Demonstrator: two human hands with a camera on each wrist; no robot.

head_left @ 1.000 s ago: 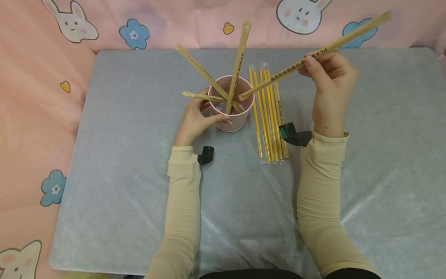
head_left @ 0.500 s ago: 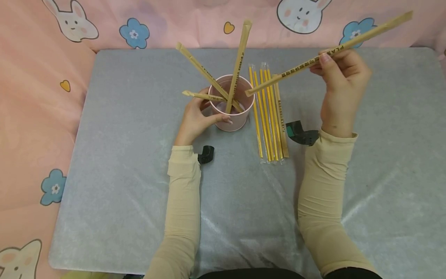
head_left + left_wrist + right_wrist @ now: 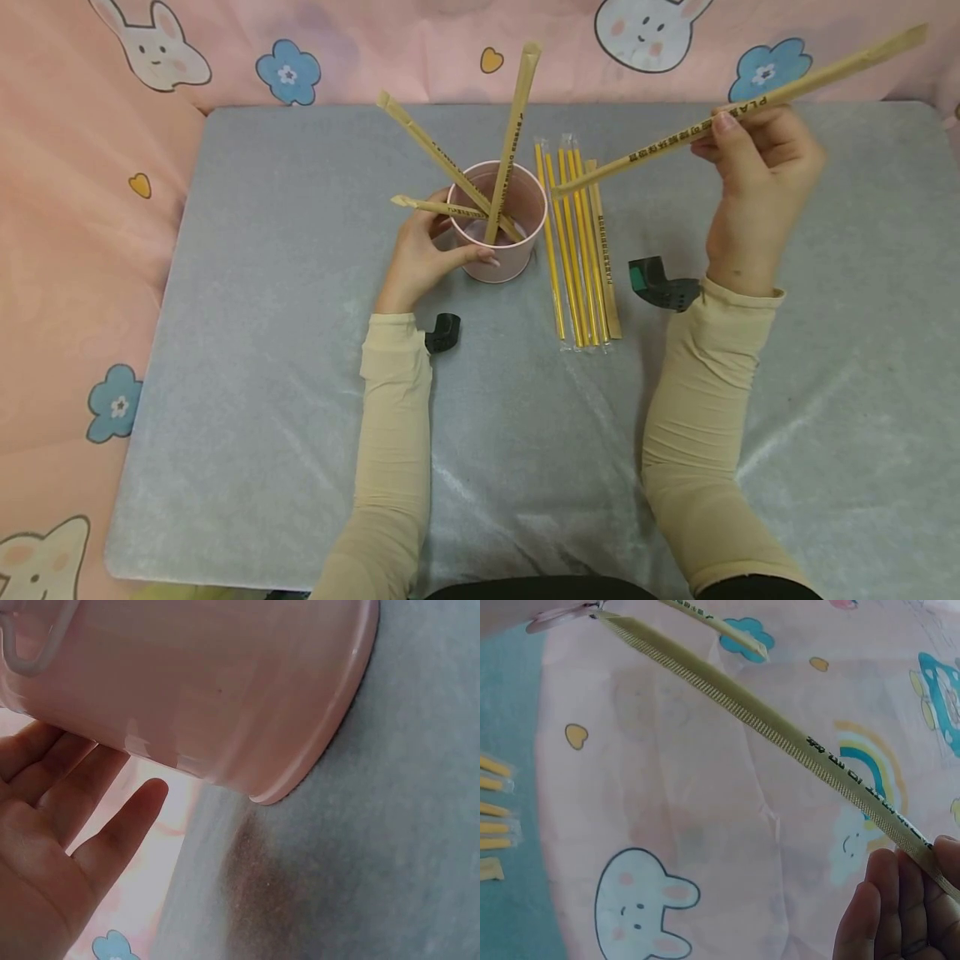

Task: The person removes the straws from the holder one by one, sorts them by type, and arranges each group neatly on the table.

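Observation:
A pink cup (image 3: 498,267) stands on the table, and my left hand (image 3: 416,260) holds it by its left side, thumb across the front and fingers partly hidden behind. Three paper-wrapped straws (image 3: 514,137) lean inside it, fanned towards the back and left. Between thumb and fingers, my right hand (image 3: 765,179) pinches another paper-wrapped straw (image 3: 663,147) near its middle. This straw slants in the air, its lower end just right of the cup's rim. In the left wrist view, the cup's wall (image 3: 202,690) appears close up, some of the fingers below it.
Right of the cup lie several yellow straws (image 3: 564,250) in clear wrappers, side by side. A paper-wrapped straw (image 3: 605,250) lies along their right edge. The table (image 3: 262,375) has a grey cloth, and a pink printed curtain (image 3: 420,50) hangs behind it.
My right hand has moved to the right with its straw. The straw's lower end has shifted from over the cup's mouth to beyond the rim. The left hand and cup stay in place.

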